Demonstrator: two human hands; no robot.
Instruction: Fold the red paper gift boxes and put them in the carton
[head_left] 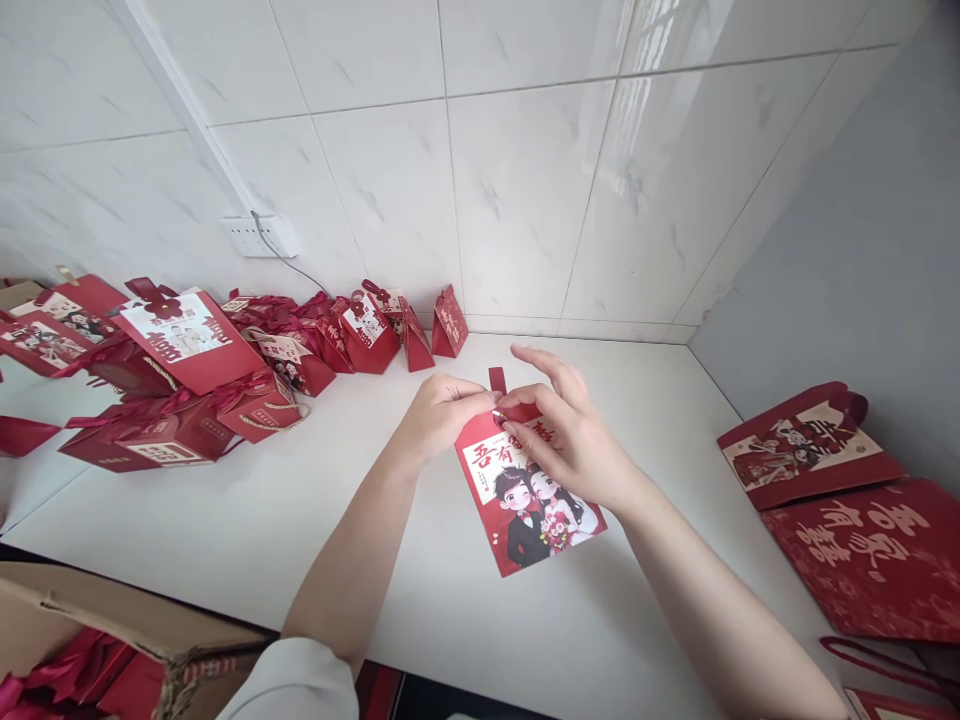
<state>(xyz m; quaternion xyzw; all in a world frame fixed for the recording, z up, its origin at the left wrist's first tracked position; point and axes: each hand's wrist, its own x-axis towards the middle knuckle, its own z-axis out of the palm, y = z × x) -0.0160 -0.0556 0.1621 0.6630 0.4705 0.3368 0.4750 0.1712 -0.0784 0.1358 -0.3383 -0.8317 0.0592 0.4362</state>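
Note:
A flat red gift bag (525, 505) printed with a cartoon bride and groom lies on the white counter (315, 520) in front of me. My left hand (439, 415) pinches its top edge from the left, fingers closed. From the right, my right hand (574, 430) pinches the same top edge with thumb and forefinger, while its other fingers are stretched out. A small red tab (497, 379) sticks up between the two hands.
Several folded red gift boxes with ribbons (187, 380) crowd the counter's left and back. Flat red bags (806, 445) lie stacked at the right by a grey wall. A cardboard box (112, 640) with red ribbons sits at the lower left. A wall socket (259, 235) with a cable is on the tiled wall.

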